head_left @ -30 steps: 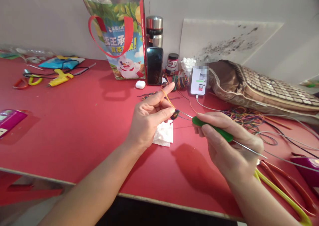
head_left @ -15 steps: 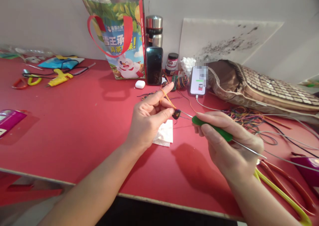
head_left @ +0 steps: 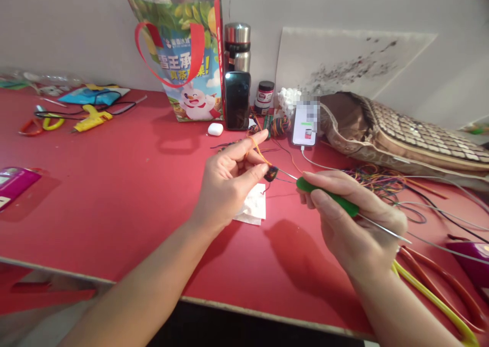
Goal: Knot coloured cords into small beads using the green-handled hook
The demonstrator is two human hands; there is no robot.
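Observation:
Between the thumb and fingers of my left hand (head_left: 229,181) is a small dark multicoloured crochet piece (head_left: 271,173). Orange yarn (head_left: 261,152) runs from it up around my raised index finger. My right hand (head_left: 353,212) is closed around the green handle of a crochet hook (head_left: 327,196). The hook's thin metal shaft reaches left to the crochet piece; whether its tip is inside a stitch I cannot tell. A second metal end sticks out behind the handle, past my right palm. Below my left hand lies a folded white tissue (head_left: 255,204), partly hidden.
On the red table (head_left: 145,194) stand a gift bag (head_left: 196,92), a steel flask (head_left: 237,36), a dark phone (head_left: 237,102) and a lit phone (head_left: 304,125). A yarn tangle (head_left: 376,181) and a sequinned bag (head_left: 420,128) lie right, large scissors (head_left: 428,286) near my right wrist.
Both hands, the crochet piece and the hook appear shifted very slightly right, as does most of the background. The grip of each hand is the same.

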